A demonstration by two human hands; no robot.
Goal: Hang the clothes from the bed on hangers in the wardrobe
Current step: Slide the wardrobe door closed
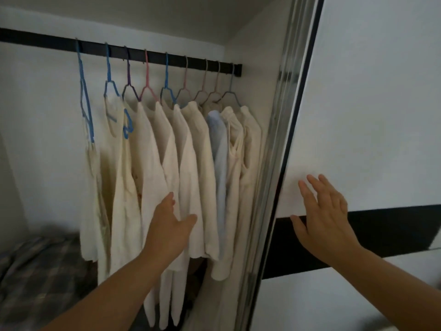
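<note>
The door point(372, 103), white with a black band across it, fills the space around and above the right hand point(327, 218). That hand lies flat against it with fingers straight and spread, thumb out to the left over the top edge of the black band, grasping nothing. The door's metal frame point(267, 187) runs down between the two hands.

Left of the frame is the open wardrobe point(43, 139), its dark rail point(59, 44) high above the left hand point(171, 225). Nine hangers point(167, 87), blue, purple, pink and beige, sit on the rail, well above the hand. The clothes point(191, 175) hang from them in a tight row: mostly cream shirts, with one pale blue shirt point(219, 144) up and to the right of the left hand.

The left hand reaches into the row at hem height, fingers slipped in between two cream shirts, thumb out to the right against the fabric. Its fingertips are hidden in the cloth, so I cannot tell whether it grips a shirt or only touches it.

Down and left of that hand, on the wardrobe floor, lies a plaid cloth point(40, 271).
</note>
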